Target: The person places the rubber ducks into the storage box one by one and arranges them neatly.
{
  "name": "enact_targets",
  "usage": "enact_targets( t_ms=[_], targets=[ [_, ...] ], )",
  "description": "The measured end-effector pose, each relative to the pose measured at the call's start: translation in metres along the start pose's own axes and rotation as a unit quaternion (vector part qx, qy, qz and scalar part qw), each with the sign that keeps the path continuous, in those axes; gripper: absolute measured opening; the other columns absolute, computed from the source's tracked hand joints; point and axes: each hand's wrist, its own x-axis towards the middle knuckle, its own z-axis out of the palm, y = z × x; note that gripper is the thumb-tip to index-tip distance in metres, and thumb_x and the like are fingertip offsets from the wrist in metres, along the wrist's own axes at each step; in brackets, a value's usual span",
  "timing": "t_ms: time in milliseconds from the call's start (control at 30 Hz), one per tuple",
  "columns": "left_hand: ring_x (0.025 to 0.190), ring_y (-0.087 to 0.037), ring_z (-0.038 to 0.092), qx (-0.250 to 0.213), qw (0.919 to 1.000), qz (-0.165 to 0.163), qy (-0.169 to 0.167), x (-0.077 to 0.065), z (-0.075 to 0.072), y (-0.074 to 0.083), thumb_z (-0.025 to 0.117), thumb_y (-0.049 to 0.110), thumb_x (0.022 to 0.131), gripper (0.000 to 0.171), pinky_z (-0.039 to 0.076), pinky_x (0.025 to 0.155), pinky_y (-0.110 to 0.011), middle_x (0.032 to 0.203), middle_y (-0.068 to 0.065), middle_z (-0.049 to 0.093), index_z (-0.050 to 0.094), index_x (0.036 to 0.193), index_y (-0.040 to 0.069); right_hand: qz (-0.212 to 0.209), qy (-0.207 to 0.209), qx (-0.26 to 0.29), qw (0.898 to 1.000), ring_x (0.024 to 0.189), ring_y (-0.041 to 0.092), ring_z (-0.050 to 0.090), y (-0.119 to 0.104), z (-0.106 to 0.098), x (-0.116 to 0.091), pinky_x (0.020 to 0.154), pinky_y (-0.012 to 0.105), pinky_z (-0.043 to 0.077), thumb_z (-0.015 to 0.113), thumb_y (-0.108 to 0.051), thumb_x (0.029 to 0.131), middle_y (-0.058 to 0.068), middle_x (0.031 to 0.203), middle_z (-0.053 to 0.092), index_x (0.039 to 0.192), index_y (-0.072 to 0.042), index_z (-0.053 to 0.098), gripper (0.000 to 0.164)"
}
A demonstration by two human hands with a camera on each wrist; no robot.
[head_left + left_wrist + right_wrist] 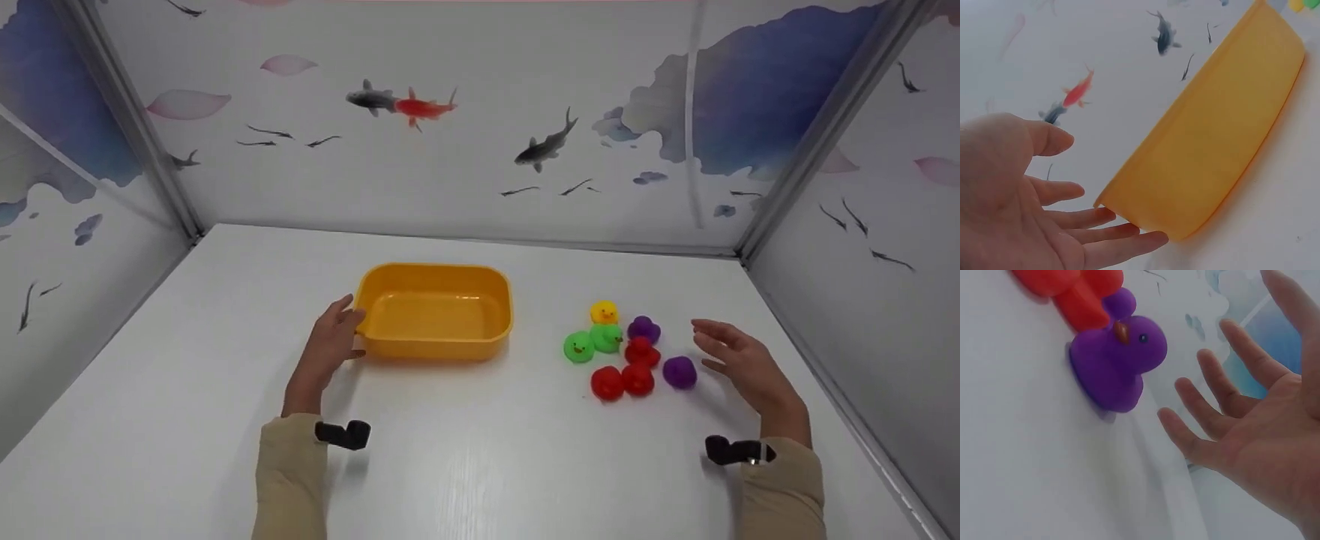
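Note:
A yellow-orange plastic basin [431, 349] stands on the white table, with nothing inside it. At its left end is my left hand [330, 341]; in the left wrist view the straight fingers [1123, 247] reach the basin's end wall [1202, 140]. To the right lies a cluster of rubber ducks: one yellow [604, 312], two green [578, 346], two purple and several red [607, 383]. My right hand [742, 364] hovers just right of the nearer purple duck [680, 372], fingers spread and holding nothing. That purple duck [1112, 363] sits upright in the right wrist view.
White panels printed with fish and blue washes [480, 150] rise behind and on both sides of the table [465, 442]. Metal posts [832, 127] stand at the back corners. A black wrist camera [345, 434] sits on each sleeve.

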Motion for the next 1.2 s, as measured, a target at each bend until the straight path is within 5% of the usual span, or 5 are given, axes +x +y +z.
enact_targets(
  t_ms=[100,267,367,733,1200],
  targets=[
    [0.143,-0.035,0.042,-0.028,0.9995,-0.012,-0.008,0.003,0.0,-0.007,0.037,0.032,0.108,0.063,0.052,0.107,-0.044,0.164,-0.019,0.026,0.011,0.162,0.013,0.022,-0.021,0.0,1.0,0.123,0.002,0.048,0.01,0.002,0.0,0.109,0.025,0.048,0.058,-0.049,0.098,0.017,0.154,0.037,0.151,-0.006,0.038,0.071],
    [0.137,-0.034,0.048,-0.05,0.9981,-0.035,-0.005,0.009,0.006,-0.015,0.036,0.029,0.108,0.06,0.052,0.108,-0.044,0.161,-0.019,0.032,0.015,0.162,0.012,0.033,-0.039,-0.016,0.999,0.141,0.039,0.032,0.018,0.004,-0.003,0.121,0.062,0.025,0.065,-0.043,0.096,0.023,0.15,0.04,0.144,-0.001,0.041,0.068],
    [0.129,-0.031,0.054,-0.033,0.9989,-0.032,-0.002,0.01,0.009,-0.015,0.037,0.025,0.108,0.058,0.054,0.106,-0.042,0.159,-0.018,0.036,0.017,0.161,0.013,0.042,-0.05,-0.025,0.998,0.143,0.044,0.027,0.02,0.006,-0.002,0.119,0.071,0.017,0.068,-0.041,0.094,0.026,0.149,0.04,0.143,0.0,0.041,0.069],
    [0.126,-0.029,0.055,-0.039,0.9988,-0.029,-0.009,0.013,0.011,-0.014,0.035,0.025,0.11,0.055,0.054,0.105,-0.042,0.156,-0.018,0.041,0.02,0.161,0.016,0.078,-0.055,-0.073,0.993,0.137,0.045,0.03,0.016,0.011,-0.003,0.113,0.067,0.031,0.073,-0.046,0.088,0.025,0.148,0.038,0.143,-0.002,0.041,0.077],
    [0.126,-0.028,0.053,-0.049,0.998,-0.038,0.015,0.019,0.007,-0.015,0.033,0.031,0.11,0.054,0.053,0.106,-0.039,0.151,-0.017,0.046,0.023,0.161,0.015,0.092,-0.046,-0.099,0.99,0.126,0.038,0.038,0.01,0.014,0.005,0.097,0.047,0.042,0.075,-0.054,0.083,0.019,0.137,0.05,0.133,-0.004,0.054,0.074]
  ],
)
